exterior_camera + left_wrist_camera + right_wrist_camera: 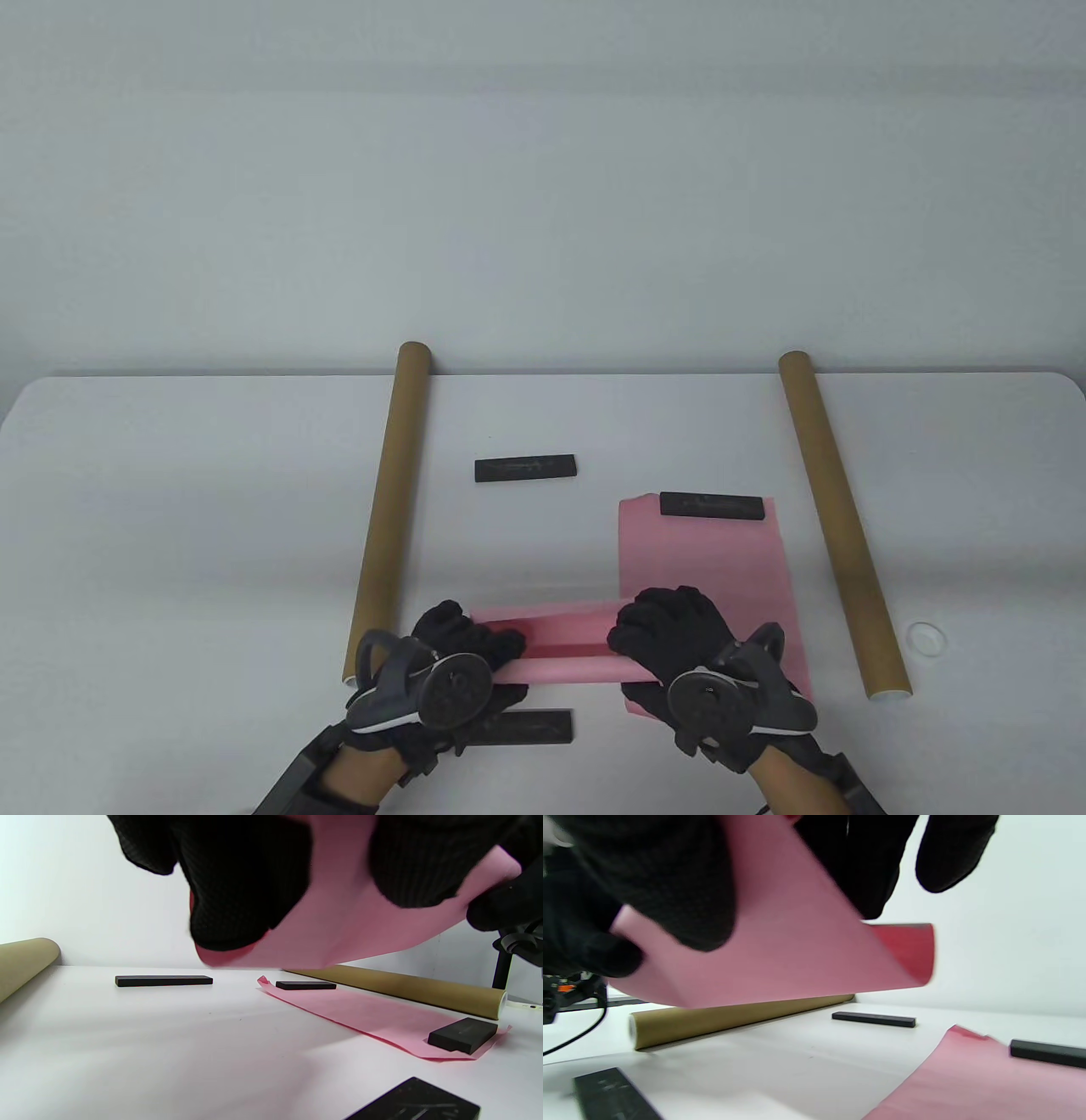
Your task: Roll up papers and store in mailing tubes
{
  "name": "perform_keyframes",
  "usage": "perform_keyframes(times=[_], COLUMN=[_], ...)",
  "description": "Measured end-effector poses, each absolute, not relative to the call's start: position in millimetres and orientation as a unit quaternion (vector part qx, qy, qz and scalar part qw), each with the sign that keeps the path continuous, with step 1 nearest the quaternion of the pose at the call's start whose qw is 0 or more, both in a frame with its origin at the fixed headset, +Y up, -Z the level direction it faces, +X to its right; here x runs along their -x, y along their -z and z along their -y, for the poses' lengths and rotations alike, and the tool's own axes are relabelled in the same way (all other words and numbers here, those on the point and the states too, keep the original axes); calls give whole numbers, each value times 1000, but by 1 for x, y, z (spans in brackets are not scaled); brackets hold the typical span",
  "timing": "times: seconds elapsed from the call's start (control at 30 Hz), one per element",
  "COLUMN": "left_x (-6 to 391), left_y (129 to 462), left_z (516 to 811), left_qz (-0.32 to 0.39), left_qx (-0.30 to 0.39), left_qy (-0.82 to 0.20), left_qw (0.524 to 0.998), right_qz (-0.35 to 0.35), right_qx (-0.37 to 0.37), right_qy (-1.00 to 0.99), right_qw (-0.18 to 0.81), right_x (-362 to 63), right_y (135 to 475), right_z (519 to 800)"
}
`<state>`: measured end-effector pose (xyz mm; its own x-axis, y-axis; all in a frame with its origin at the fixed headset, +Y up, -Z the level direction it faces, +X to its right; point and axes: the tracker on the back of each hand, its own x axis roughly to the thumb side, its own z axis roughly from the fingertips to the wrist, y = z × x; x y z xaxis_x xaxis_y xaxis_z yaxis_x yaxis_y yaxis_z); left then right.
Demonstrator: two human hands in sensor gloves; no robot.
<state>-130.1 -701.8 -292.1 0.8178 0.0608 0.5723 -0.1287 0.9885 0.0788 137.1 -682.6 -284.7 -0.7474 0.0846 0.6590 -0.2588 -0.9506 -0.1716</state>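
Both gloved hands hold one pink paper sheet (560,649) above the near edge of the white bench (212,509). The left hand (450,671) has its fingers curled round the sheet's left end, and the right hand (679,649) grips its right end; the two hands are apart, with the loosely curled paper spanning between them. In the wrist views the sheet hangs clear of the bench surface under the fingers.

A second pink paper sheet (704,560) lies flat on the bench beneath and beyond the right hand, with a flat black bar weight (713,506) resting on its far edge. Another black bar weight (524,469) lies on the bare bench further left, and a third black bar (530,727) sits at the near edge just beside the left hand.

A long brown cardboard mailing tube (389,509) lies to the left of the hands, and a matching brown cardboard tube (840,522) lies to the right. Near its near end sits a small clear round cap (926,636).
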Motion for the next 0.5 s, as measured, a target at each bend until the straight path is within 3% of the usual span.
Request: perform_keyframes(times=[0.2,0.5], left_x=[127,130], left_y=[286,292], left_z=[694,699], left_qz=[307,302], left_qx=[-116,-70], left_qy=[-7,-42], left_qw=[945,950], right_qz=[90,139], right_qx=[-338,-338], right_qy=[-930,-926], right_qw=[115,97], right_x=[-141,-139], right_y=[292,284], right_z=[685,682])
